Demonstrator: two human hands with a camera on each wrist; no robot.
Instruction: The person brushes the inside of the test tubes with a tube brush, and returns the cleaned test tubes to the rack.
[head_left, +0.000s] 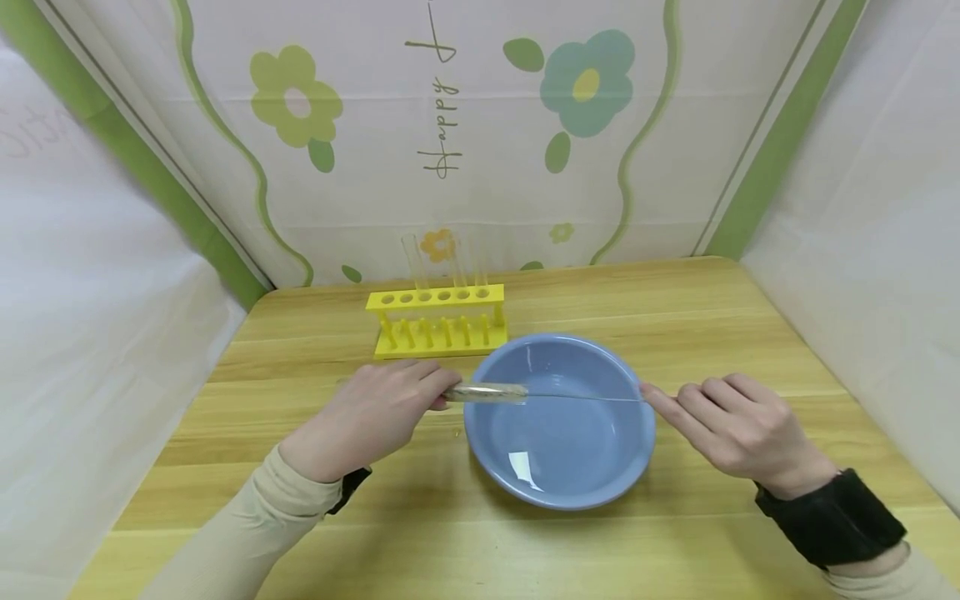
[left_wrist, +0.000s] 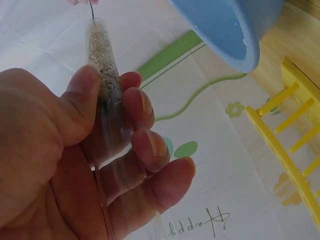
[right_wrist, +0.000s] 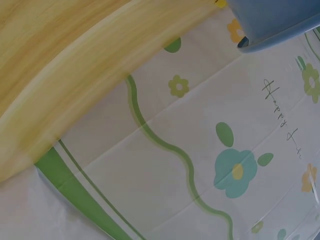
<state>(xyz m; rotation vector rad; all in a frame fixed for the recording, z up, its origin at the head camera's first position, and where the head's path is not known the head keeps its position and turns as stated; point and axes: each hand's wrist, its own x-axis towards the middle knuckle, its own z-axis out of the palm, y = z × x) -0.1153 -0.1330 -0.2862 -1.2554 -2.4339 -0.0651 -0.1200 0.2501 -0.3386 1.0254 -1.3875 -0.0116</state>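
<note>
My left hand (head_left: 375, 410) curls round a clear test tube (head_left: 491, 392), held sideways over the left rim of a blue basin (head_left: 558, 492). In the left wrist view the fingers and thumb wrap the tube, and a brush with pale bristles (left_wrist: 102, 50) fills its mouth end. A thin wire handle (head_left: 585, 397) runs from the tube across the basin to my right hand (head_left: 738, 429), whose thumb and forefinger pinch its end by the right rim. Water lies in the basin. The right wrist view does not show the right hand.
Behind the basin, to the left, stands a yellow rack (head_left: 442, 350) with several holes and three clear tubes upright in it. A flower-printed cloth (head_left: 480, 192) hangs beyond the wooden table's (head_left: 300, 333) back edge, with white cloth at both sides.
</note>
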